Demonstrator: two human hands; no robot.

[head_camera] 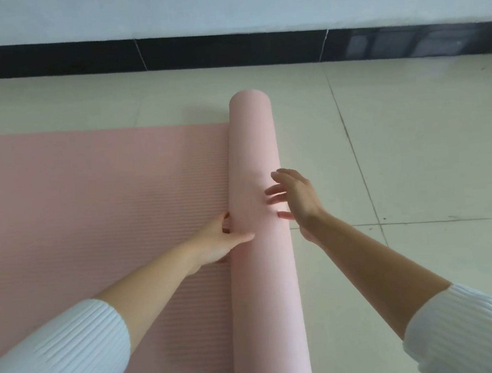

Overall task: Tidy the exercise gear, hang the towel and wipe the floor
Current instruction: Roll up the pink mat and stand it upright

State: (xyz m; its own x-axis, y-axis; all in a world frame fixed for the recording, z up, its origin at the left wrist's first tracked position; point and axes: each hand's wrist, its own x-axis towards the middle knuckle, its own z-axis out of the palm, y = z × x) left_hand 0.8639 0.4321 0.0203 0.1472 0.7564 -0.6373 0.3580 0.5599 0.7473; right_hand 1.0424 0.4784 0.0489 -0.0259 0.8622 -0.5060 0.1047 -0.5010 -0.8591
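A pink exercise mat (90, 201) lies flat on the floor at the left, its right end wound into a thick roll (252, 143) that runs from the bottom edge up to the middle of the view. My left hand (223, 242) presses against the left side of the roll, thumb on top and fingers tucked where the roll meets the flat part. My right hand (294, 199) hovers at the roll's right side with fingers spread, fingertips near or just touching its surface. No towel is in view.
Pale floor tiles (416, 155) stretch to the right of the roll. A black baseboard (225, 50) runs along a white wall (221, 2) at the top, a short distance beyond the roll's far end.
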